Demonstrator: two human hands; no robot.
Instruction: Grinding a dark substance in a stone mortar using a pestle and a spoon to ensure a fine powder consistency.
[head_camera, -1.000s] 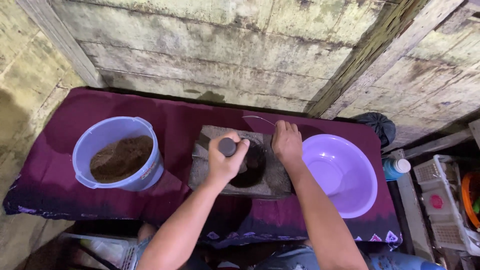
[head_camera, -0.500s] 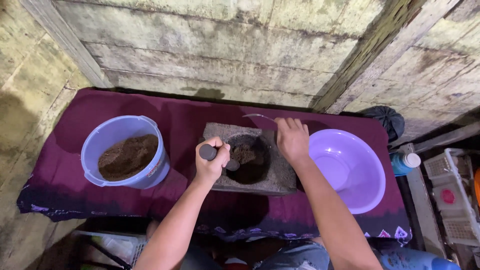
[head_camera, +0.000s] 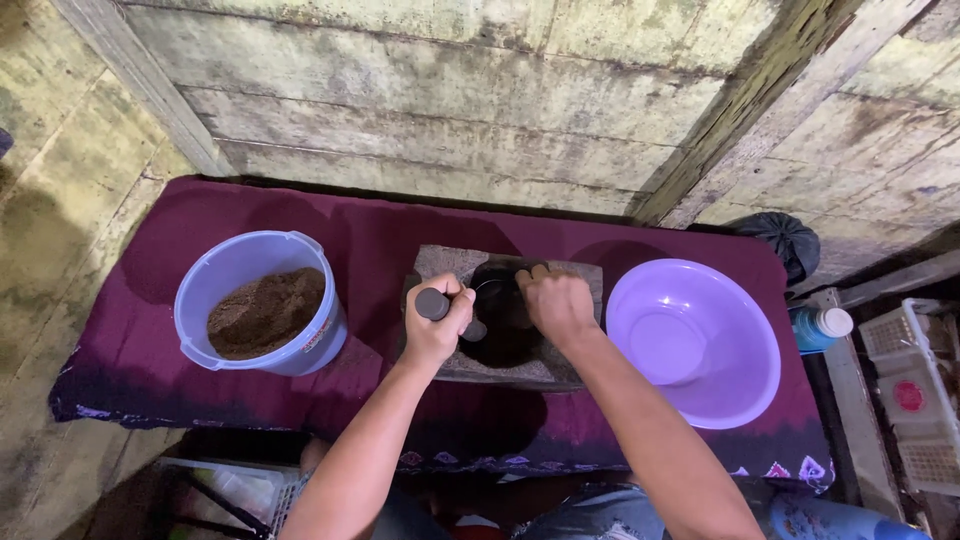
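My left hand (head_camera: 437, 322) clamps the pestle (head_camera: 446, 313) in the stone mortar (head_camera: 505, 318), right hand (head_camera: 556, 303) curled inside it; bucket (head_camera: 262, 315) left holds much powder, basin (head_camera: 693, 340) right holds nothing.

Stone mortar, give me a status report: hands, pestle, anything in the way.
Left hand shut on dark pestle, tip in the stone mortar. Right hand over the bowl, grip unclear. Nothing blocking; blue bucket left, purple basin right.

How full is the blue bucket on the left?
About half full: brown powder fills the blue bucket partway, with bare inner wall above it.
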